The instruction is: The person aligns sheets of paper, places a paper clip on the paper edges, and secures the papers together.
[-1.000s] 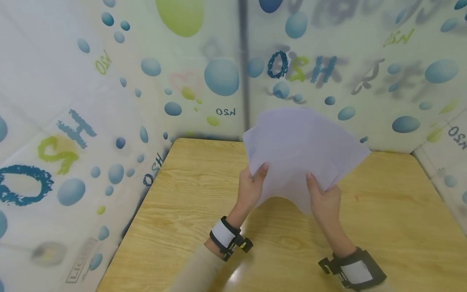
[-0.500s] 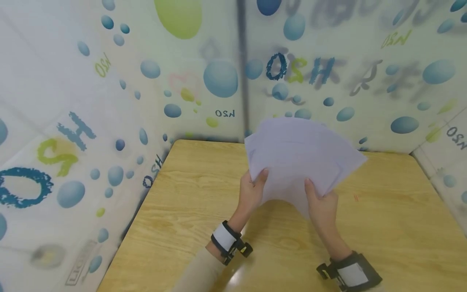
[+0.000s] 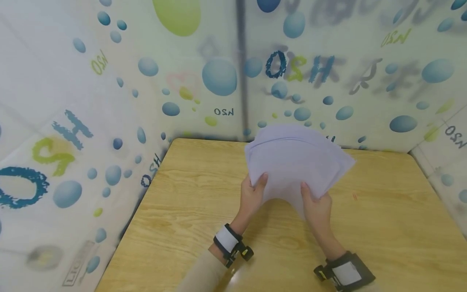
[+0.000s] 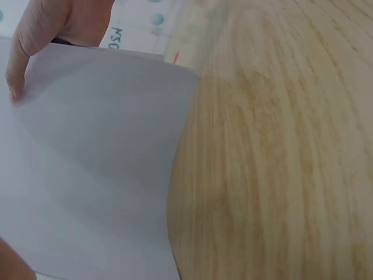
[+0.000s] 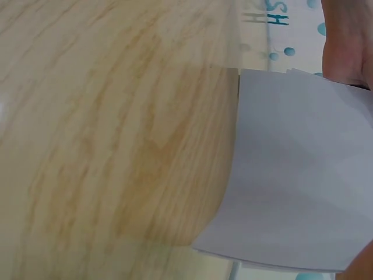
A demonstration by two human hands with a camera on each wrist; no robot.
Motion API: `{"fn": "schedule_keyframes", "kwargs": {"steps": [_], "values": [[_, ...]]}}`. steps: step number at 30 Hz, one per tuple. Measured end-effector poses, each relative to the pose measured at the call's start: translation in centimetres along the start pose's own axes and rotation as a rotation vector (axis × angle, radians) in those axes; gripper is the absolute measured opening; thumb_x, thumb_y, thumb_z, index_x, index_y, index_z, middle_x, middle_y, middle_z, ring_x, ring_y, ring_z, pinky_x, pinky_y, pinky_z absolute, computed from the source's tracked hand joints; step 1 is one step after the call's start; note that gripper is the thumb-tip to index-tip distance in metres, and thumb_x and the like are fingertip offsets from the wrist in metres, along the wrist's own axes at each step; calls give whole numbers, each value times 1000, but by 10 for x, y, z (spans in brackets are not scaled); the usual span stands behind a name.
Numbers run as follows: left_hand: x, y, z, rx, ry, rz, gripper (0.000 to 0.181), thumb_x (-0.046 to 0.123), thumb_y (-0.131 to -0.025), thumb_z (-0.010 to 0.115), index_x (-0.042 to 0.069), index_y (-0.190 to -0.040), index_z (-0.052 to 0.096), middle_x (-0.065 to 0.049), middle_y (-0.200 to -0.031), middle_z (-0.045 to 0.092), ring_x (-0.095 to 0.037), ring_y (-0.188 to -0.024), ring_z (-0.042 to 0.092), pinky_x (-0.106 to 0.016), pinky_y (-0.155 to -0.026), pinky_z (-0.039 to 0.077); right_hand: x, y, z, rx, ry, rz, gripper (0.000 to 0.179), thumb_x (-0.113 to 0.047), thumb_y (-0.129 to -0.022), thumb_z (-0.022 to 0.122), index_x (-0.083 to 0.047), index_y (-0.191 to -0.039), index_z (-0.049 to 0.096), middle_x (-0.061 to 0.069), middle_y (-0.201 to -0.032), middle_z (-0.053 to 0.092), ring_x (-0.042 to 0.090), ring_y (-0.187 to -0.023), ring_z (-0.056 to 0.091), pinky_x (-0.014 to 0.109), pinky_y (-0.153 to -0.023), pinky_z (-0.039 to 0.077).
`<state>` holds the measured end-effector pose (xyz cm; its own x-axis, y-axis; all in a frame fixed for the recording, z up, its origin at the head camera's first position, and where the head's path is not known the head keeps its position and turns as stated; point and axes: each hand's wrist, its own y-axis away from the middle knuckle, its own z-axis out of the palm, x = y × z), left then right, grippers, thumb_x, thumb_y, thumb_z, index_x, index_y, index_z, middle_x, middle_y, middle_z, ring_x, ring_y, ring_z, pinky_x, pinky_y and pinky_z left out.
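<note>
Between the two hands, a stack of white paper sheets point(image 3: 288, 158) is held up over the table, bowed so its near edge arches. Its sheets are fanned unevenly along the far and right edges. My left hand point(image 3: 252, 194) grips the left side, thumb on the top face and fingers hidden behind. On the right side my right hand point(image 3: 318, 209) grips in the same way. In the left wrist view the paper point(image 4: 99, 151) fills the left half, with a thumb pressing on it. The right wrist view shows the layered lower edge of the paper point(image 5: 297, 175).
A wood-grain table point(image 3: 189, 194) lies beneath. Printed curtain-like walls point(image 3: 197, 81) with blue and green bubbles stand at the back and both sides. A small red mark point(image 3: 354, 196) is on the table right of the hands. Both wrists wear black straps point(image 3: 228, 241) with small devices.
Both hands have lowered the stack a little toward the person, and the right hand has moved slightly left. The paper bows more, and its far edge now shows separated layers.
</note>
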<state>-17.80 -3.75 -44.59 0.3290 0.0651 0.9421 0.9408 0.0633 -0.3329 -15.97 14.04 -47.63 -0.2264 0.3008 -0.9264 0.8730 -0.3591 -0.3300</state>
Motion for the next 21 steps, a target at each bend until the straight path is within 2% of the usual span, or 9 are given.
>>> {"fn": "schedule_keyframes", "kwargs": {"steps": [8,12,18,21], "values": [[-12,3,-1,-18,37,41,23,8,-98,58,-4,-117,57,-17,-114,64,-26,-106,62,-41,-89,50,9,2,0,-23,8,0,24,-17,-94,66,5,-103,61,12,-94,66,7,-82,60,17,-70,46],[-14,4,0,-20,52,55,20,7,-97,58,-4,-114,58,-16,-111,65,-26,-104,63,-41,-88,50,11,1,-1,-28,25,12,26,-19,-94,66,4,-105,61,12,-97,66,7,-83,60,16,-71,46],[-12,6,0,2,34,-5,20,9,-97,60,-5,-111,60,-16,-110,66,-26,-104,64,-41,-88,50,12,2,-1,-50,8,21,25,-16,-95,65,5,-107,60,13,-101,66,4,-88,60,16,-75,46],[-13,7,-1,3,24,-33,21,10,-97,60,-5,-112,60,-17,-111,66,-27,-105,63,-41,-89,50,4,3,-2,-64,4,17,24,-12,-95,63,6,-109,59,16,-104,66,0,-90,59,15,-77,46]]}}
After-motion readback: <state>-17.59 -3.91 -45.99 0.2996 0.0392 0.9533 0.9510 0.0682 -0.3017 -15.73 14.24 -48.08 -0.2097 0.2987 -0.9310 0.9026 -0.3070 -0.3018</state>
